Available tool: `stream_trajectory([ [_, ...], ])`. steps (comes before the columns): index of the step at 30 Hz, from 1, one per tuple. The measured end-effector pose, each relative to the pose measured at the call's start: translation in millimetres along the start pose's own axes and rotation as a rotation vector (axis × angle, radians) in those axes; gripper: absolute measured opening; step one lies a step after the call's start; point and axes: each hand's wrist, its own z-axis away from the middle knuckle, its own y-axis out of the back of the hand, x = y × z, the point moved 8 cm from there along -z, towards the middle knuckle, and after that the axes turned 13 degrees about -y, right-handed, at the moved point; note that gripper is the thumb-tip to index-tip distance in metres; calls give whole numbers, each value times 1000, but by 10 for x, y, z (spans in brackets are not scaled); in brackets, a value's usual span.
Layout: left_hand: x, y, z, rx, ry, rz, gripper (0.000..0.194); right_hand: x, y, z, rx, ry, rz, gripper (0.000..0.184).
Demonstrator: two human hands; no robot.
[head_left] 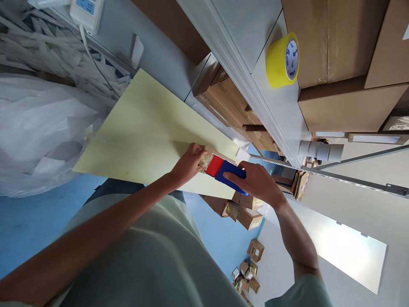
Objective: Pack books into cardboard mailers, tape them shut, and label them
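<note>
My right hand (255,181) is wrapped around the blue body of a tape dispenser (228,172) with a red front plate. The dispenser's front end lies against a small brown cardboard box (209,154) on the pale yellow board (150,123). Curled around the near end of the box, my left hand (190,162) grips it, fingers closed. Clear, shiny tape shows on the cardboard beside those fingers. Much of the box is hidden under the dispenser and both hands.
A yellow tape roll (283,60) and stacked white rolls (321,150) sit on the shelf with large cartons (335,42). More boxes (230,102) stand beneath it. A white plastic bag (47,132) and a power strip (87,15) are at the left; cartons (249,215) lie on the blue floor.
</note>
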Motion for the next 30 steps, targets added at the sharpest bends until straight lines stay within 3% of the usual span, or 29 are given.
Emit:
stream_trajectory([
  [6, -97, 317, 88, -74, 35, -114, 42, 71, -67, -69, 7, 27, 5, 60],
  [10, -125, 319, 79, -168, 15, -151, 49, 255, -225, -264, -11, 26, 43, 61],
  [14, -173, 289, 53, -174, -21, -169, 48, 386, -494, -589, -82, 20, 89, 64],
  [21, -252, 294, 76, -151, -29, -163, 40, 366, -855, -1011, -145, -1, 115, 66],
  [25, -156, 279, 127, -198, 6, -279, 42, 337, -899, -1037, -165, 29, 48, 70],
  [30, 215, 70, 161, -194, -35, -462, 63, 338, -870, -1004, -139, 59, -10, 67],
])
